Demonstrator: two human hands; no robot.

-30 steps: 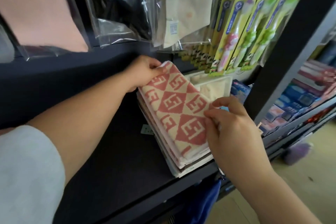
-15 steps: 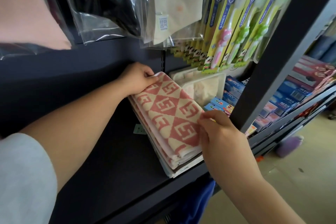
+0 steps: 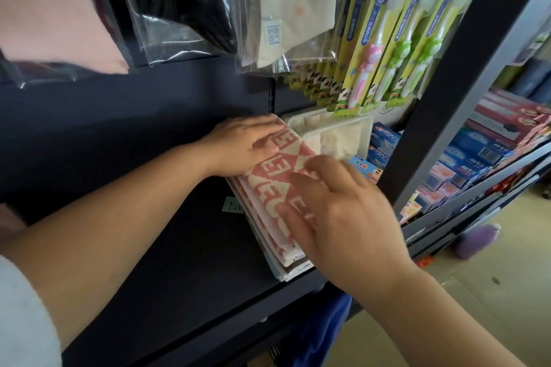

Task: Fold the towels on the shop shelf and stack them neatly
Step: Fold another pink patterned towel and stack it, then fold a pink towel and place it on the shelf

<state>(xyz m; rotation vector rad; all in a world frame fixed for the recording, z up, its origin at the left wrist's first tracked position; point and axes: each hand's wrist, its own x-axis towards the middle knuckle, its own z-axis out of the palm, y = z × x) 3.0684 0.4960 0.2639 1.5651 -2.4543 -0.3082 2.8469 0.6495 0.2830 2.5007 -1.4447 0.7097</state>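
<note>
Dark shop shelf (image 3: 167, 247), toothbrush packs (image 3: 387, 39) hanging at one o'clock. The pink patterned towel (image 3: 277, 176) tops the stack near the shelf's front edge. The left hand (image 3: 247, 143) presses flat on its eleven o'clock end. The right hand (image 3: 343, 217), fingers spread, presses at five o'clock.

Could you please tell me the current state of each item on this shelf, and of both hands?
Towel stack: piled near the front edge of the shelf, edges roughly aligned.
Patterned towel: folded, flat on top of the stack.
Left hand: flat, pressing the towel's far end.
Right hand: flat, pressing the towel's near half.
Toothbrush packs: sealed, hanging above.
Clear box: behind the stack; lid state unclear.
</note>
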